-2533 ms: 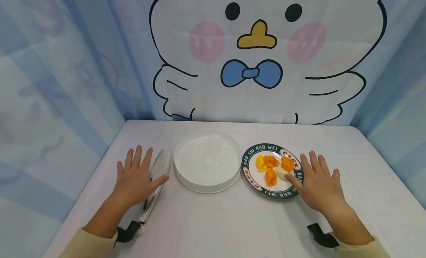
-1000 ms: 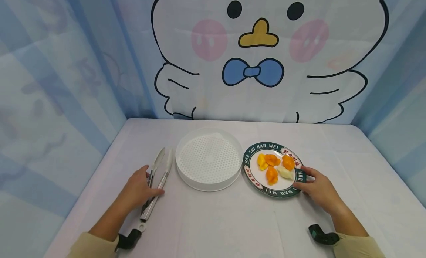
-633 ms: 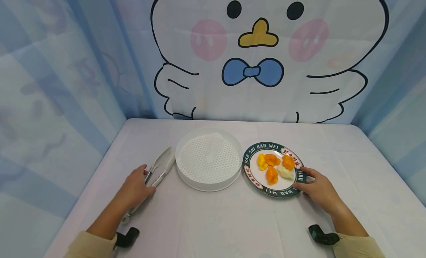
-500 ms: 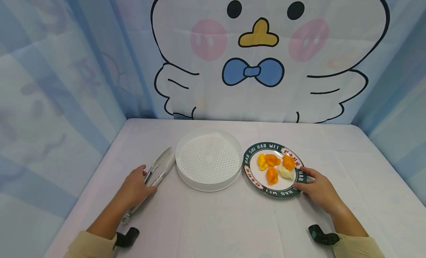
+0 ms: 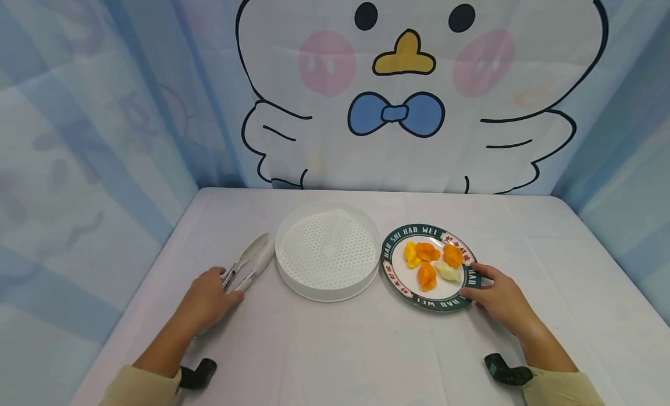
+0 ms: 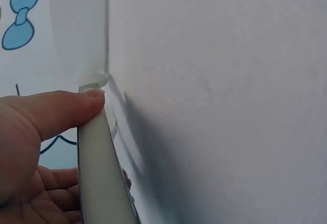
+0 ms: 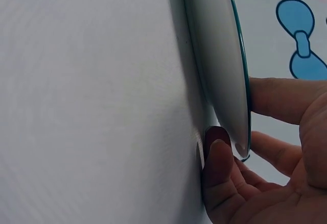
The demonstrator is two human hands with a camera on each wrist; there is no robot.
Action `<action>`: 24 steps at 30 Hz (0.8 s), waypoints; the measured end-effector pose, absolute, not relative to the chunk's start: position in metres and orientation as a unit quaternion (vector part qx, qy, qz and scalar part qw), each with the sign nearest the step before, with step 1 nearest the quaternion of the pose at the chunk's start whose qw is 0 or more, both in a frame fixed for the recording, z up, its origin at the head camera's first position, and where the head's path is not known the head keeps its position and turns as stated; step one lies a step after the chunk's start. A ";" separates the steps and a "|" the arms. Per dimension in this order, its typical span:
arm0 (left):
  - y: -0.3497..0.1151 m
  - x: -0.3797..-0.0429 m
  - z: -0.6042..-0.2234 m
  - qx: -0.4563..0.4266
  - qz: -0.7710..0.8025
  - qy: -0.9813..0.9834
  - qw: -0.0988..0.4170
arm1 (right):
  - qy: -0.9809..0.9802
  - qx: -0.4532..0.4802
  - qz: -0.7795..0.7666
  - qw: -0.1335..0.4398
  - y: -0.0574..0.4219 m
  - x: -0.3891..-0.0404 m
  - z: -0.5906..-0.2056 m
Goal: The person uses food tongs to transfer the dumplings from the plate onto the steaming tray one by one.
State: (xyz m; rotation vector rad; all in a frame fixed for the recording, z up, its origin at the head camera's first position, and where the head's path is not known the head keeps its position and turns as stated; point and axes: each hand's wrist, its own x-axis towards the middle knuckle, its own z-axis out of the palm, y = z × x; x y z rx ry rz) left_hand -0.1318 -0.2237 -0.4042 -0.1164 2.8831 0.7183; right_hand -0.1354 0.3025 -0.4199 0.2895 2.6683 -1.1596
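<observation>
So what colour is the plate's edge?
The plate's edge is dark green, with white letters and red-and-white patches; head view is clearest.

Left hand [image 5: 206, 301]: gripping, thumb extended, fingers curled
Right hand [image 5: 501, 298]: pinching, thumb above, lower fingers curled beneath
Left forearm [image 5: 163, 349]: slanting forward, inward
Right forearm [image 5: 546, 349]: slanting forward, inward
</observation>
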 end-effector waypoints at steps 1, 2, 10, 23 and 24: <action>-0.225 -0.131 -0.402 -0.040 0.244 0.966 0.080 | 0.907 0.099 -0.394 0.109 0.302 -0.135 -0.420; -0.226 -0.131 -0.400 -0.041 0.246 0.965 0.075 | 0.907 0.100 -0.394 0.108 0.302 -0.135 -0.420; -0.228 -0.130 -0.380 -0.034 0.258 0.965 0.037 | 0.903 0.110 -0.401 0.108 0.302 -0.133 -0.419; -0.177 -0.129 -0.364 0.059 0.303 0.951 0.024 | 0.905 0.080 -0.400 0.116 0.311 -0.138 -0.422; -0.172 -0.130 -0.364 0.064 0.301 0.951 0.029 | 0.905 0.080 -0.402 0.117 0.312 -0.138 -0.422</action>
